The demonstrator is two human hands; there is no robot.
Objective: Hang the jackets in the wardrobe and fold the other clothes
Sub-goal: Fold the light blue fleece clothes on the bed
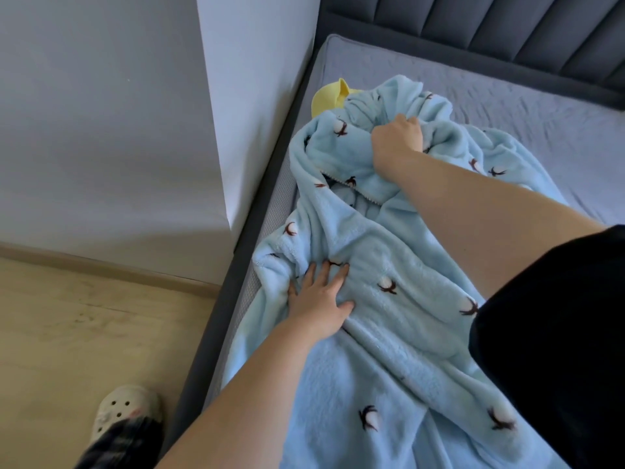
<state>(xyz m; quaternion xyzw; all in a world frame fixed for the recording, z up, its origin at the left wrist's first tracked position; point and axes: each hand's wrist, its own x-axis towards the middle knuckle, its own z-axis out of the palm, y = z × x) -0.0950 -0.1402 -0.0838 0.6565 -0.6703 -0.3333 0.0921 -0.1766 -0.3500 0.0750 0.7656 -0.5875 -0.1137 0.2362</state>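
A light blue fleece robe (389, 333) with small brown-and-white cotton motifs lies spread along the left side of the bed. My left hand (321, 296) presses flat on the robe near its middle, fingers spread and straight. Farther up, my right hand (399, 137) grips a bunched fold of the robe near its top, fingers curled into the fabric. A yellow garment (329, 98) pokes out from under the robe's far end, mostly hidden.
The grey mattress (507, 106) lies bare to the right of the robe, backed by a dark padded headboard (490, 25). A white wall corner (243, 113) stands close on the left. Wooden floor (84, 333) and my foot in a white clog (125, 411) are at lower left.
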